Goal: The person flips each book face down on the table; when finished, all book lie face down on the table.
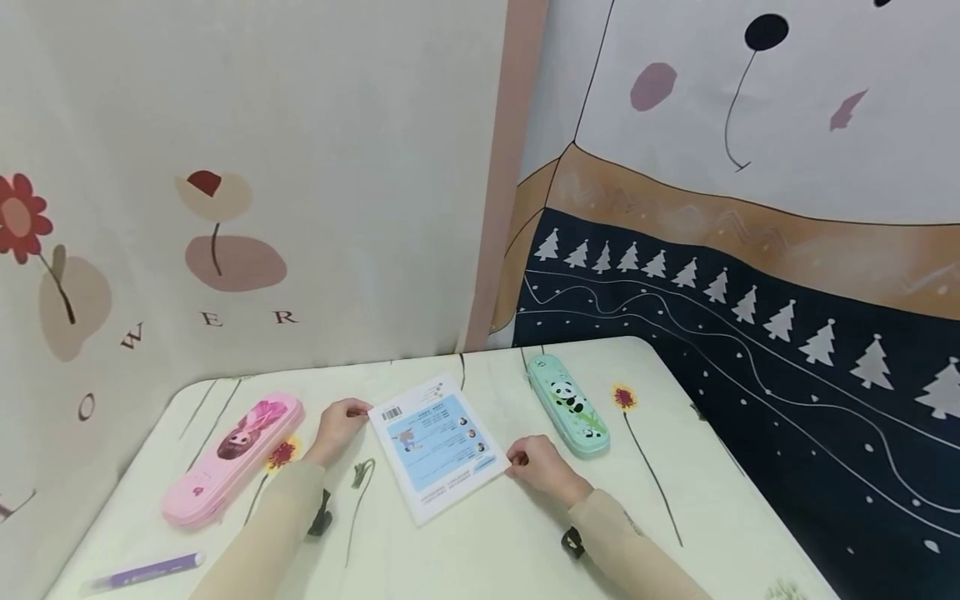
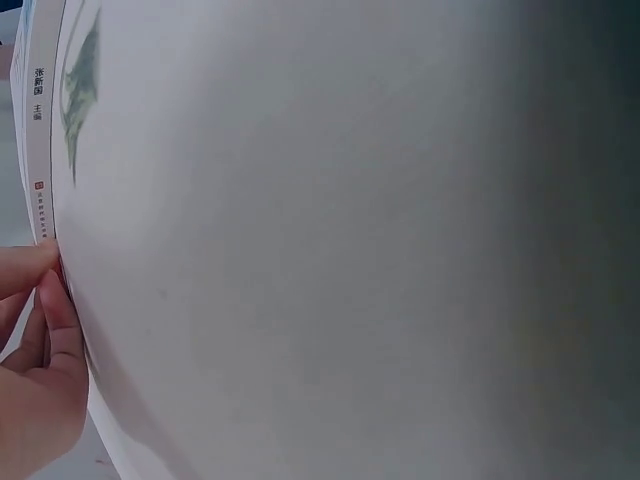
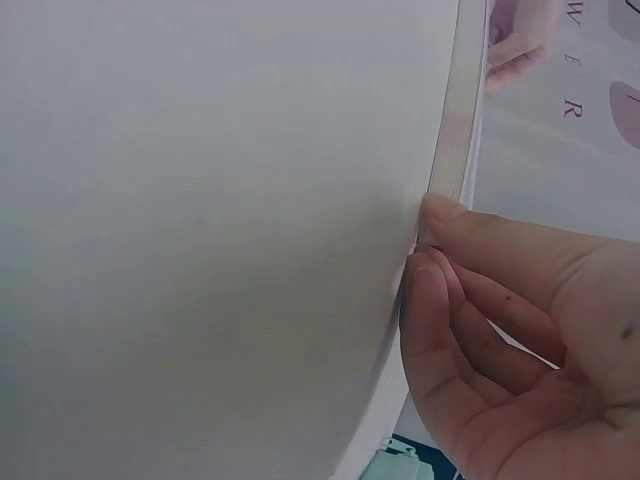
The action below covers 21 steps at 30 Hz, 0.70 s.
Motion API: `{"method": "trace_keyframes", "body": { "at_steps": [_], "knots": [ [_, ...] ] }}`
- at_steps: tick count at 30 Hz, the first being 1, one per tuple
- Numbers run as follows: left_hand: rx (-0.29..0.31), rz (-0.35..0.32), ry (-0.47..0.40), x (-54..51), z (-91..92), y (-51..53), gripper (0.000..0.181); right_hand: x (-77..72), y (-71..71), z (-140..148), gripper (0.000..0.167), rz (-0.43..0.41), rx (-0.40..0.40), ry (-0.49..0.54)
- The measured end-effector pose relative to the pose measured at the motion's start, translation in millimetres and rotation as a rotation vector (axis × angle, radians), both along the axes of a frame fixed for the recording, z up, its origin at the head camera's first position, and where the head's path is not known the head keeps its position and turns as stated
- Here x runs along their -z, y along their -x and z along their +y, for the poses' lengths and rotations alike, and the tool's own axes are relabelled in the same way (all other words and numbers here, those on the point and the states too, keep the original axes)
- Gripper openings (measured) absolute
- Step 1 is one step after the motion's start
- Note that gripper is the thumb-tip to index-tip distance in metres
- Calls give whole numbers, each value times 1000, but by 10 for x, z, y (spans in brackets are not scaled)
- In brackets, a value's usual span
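A thin white book (image 1: 437, 446) with a light blue panel and a barcode lies tilted at the middle of the table in the head view. My left hand (image 1: 341, 429) pinches its upper left corner, and my right hand (image 1: 545, 468) pinches its lower right corner. In the left wrist view, thumb and fingertips of the left hand (image 2: 40, 350) meet at the edge by the printed spine (image 2: 40, 120). The right wrist view shows the right hand (image 3: 510, 330) gripping the edge of the book (image 3: 455, 130) between thumb and curled fingers.
A pink case (image 1: 232, 462) lies on the left of the table (image 1: 420, 567), with a purple marker (image 1: 153, 571) in front of it. Behind the right hand lies a green panda case (image 1: 570, 406). Patterned curtains (image 1: 337, 167) stand behind the table.
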<state>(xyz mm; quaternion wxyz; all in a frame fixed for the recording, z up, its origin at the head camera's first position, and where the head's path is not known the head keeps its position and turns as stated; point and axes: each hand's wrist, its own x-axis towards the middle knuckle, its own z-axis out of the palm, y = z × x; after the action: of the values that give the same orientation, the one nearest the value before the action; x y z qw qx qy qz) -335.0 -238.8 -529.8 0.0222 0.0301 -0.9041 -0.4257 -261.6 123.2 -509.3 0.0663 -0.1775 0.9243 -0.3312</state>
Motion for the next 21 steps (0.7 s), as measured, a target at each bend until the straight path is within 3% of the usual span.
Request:
{"method": "trace_keyframes", "body": {
  "at_steps": [13, 21],
  "knots": [
    [-5, -29, 8, 3, -5, 24, 18, 2, -65, -68, 5, -28, 46, -37],
    [-2, -30, 3, 9, 31, 75, 18, -5, -117, -57, 6, 10, 26, -23]
  ]
}}
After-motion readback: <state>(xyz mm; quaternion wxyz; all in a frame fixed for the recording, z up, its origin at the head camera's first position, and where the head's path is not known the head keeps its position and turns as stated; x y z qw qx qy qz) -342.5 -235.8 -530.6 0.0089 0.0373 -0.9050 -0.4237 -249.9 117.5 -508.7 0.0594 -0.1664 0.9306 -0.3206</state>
